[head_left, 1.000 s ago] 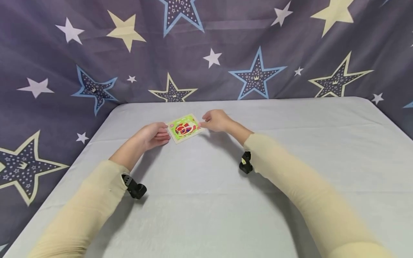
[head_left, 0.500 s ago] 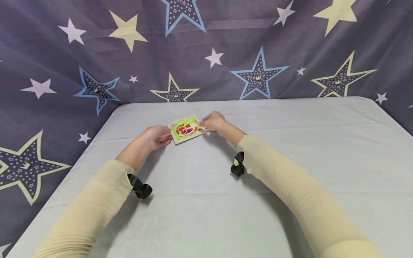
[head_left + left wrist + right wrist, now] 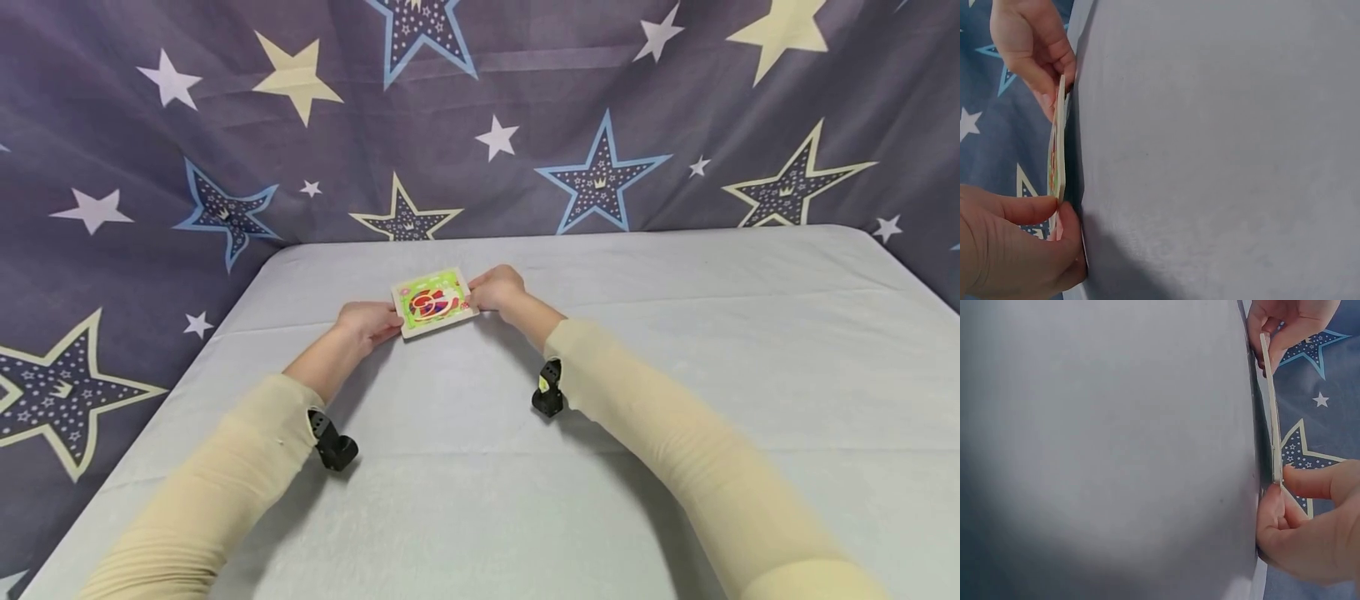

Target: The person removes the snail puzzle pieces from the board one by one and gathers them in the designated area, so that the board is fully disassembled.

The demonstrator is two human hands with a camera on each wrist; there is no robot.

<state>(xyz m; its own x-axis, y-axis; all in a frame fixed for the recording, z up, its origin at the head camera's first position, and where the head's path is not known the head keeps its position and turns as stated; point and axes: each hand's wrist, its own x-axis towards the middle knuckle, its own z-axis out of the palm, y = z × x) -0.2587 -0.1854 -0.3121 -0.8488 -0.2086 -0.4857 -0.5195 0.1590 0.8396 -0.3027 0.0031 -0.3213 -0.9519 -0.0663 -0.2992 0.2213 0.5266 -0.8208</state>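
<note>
Between the two hands is a thin, flat wooden picture puzzle board (image 3: 435, 304), with a pale frame and a green, red and white picture facing up. Its left edge is pinched between the thumb and fingers of my left hand (image 3: 369, 322). The right hand (image 3: 498, 289) pinches the opposite edge in the same way. In the left wrist view the board (image 3: 1060, 144) shows edge-on, a little above the cloth. Seen from the right wrist, the board's edge (image 3: 1274, 419) runs from one hand to the other. The picture's exact subject is too small to tell.
A pale grey cloth (image 3: 465, 483) covers the table. Behind it hangs a dark curtain (image 3: 525, 75) with printed stars. Small black wrist cameras (image 3: 334, 443) stick out from beneath both beige sleeves (image 3: 217, 483).
The left hand has shifted right and now pinches the board's edge, its thumb on top. The right hand's fingers have closed on the other edge. The board is lifted slightly off the cloth.
</note>
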